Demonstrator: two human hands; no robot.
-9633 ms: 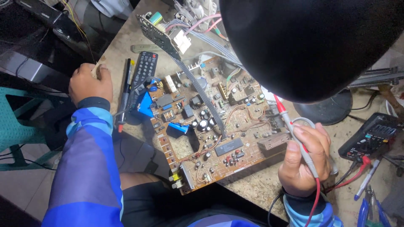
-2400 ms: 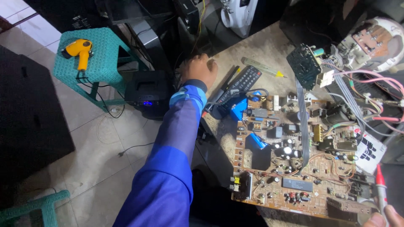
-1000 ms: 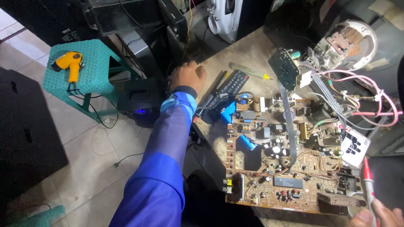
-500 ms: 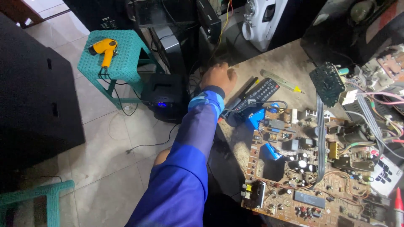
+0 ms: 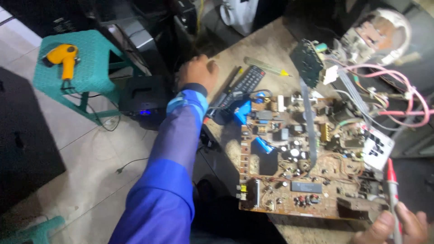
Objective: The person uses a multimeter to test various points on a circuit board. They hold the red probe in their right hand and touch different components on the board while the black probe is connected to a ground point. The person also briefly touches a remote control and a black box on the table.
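Note:
My left hand (image 5: pixel 198 71) rests at the left edge of the worktable (image 5: pixel 266 47), fingers curled, seen from the back; whether anything is in it is hidden. A black remote control (image 5: pixel 247 83) lies just right of it. A large brown circuit board (image 5: pixel 312 190) with blue parts and a grey ribbon cable (image 5: pixel 309 126) covers the table's middle. At the bottom right my right hand (image 5: pixel 398 226) grips a red test probe (image 5: pixel 391 180), its tip pointing up beside the board's right edge.
A picture-tube neck (image 5: pixel 375 34) with pink wires (image 5: pixel 407 97) and a small upright board (image 5: pixel 307 61) stand at the back right. A pale screwdriver (image 5: pixel 266 67) lies behind the remote. On the floor stand a teal stool (image 5: pixel 97 74) bearing a yellow tool (image 5: pixel 63 56) and a black box (image 5: pixel 142 101).
The view has swung right and down. My left hand stays at the table edge. My right hand with the red probe shows again at the bottom right.

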